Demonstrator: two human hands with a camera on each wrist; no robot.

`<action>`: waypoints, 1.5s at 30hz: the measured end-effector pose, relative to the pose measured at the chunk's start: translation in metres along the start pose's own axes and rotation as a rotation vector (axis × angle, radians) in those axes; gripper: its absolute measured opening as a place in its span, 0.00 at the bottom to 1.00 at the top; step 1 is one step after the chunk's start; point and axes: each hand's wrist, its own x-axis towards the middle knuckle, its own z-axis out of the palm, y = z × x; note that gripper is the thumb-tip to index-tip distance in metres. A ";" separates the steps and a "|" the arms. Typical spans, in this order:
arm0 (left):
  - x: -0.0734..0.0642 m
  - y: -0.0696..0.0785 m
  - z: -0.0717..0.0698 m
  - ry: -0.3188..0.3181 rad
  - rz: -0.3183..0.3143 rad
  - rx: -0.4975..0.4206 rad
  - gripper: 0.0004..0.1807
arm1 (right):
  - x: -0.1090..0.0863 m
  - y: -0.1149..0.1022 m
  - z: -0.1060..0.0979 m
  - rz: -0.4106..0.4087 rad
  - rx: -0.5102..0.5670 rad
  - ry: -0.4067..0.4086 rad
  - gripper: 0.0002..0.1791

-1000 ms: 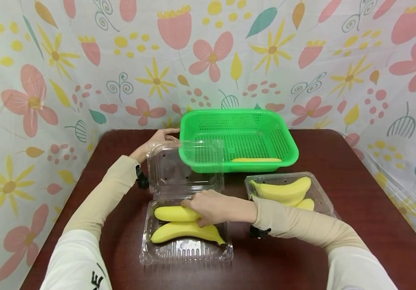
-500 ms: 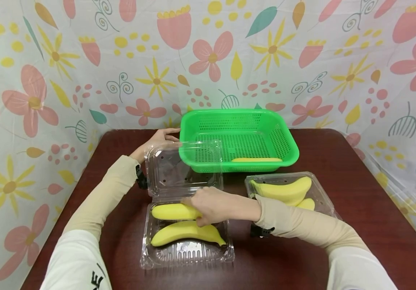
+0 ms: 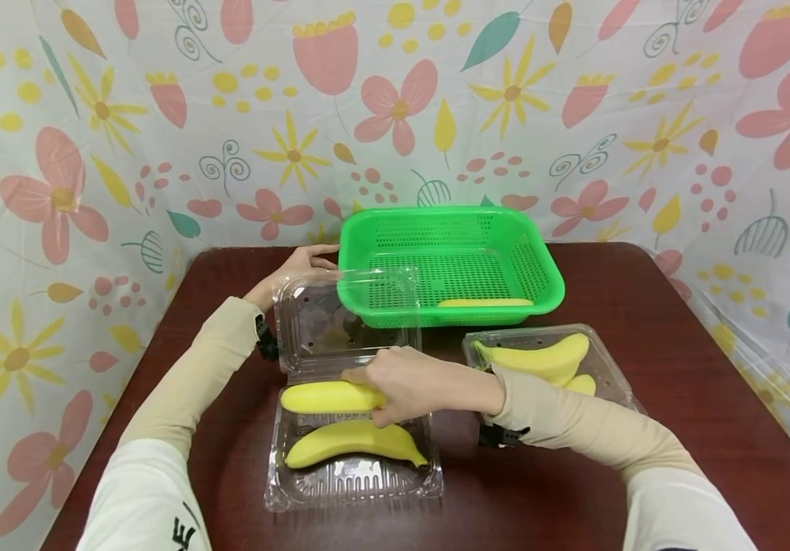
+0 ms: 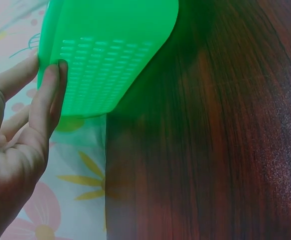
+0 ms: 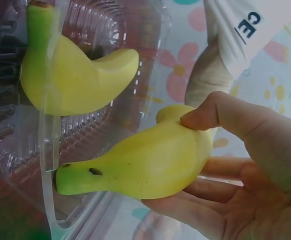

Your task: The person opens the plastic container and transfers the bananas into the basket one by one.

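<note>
My right hand (image 3: 405, 385) grips a yellow banana (image 5: 153, 155) between thumb and fingers, its green-tipped stem (image 5: 78, 179) close by the wall of the clear plastic clamshell box. The banana is raised over the back half of the box's base (image 3: 285, 490). A second banana (image 3: 354, 444) lies in the front half. Upright behind them stands the clear lid (image 3: 312, 337), hinged to the base. My left hand (image 3: 296, 269) is at the left end of a green plastic basket (image 3: 453, 315); in the left wrist view its extended fingertips (image 4: 49, 75) touch the outer wall near the rim.
One banana (image 3: 484, 303) shows inside the basket near its front wall. At the right stands another clear box (image 3: 612, 367) with bananas (image 3: 540, 361) in it, partly behind my right sleeve. Beyond the dark wooden table (image 3: 526, 497) hangs a flowered curtain (image 3: 395, 107).
The right hand has lifted the rear banana up from the box's base and a little away from the front one. My left hand has stayed by the basket.
</note>
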 end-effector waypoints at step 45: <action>-0.010 0.012 0.001 -0.016 -0.005 -0.034 0.41 | -0.050 0.050 -0.048 0.130 0.083 0.153 0.35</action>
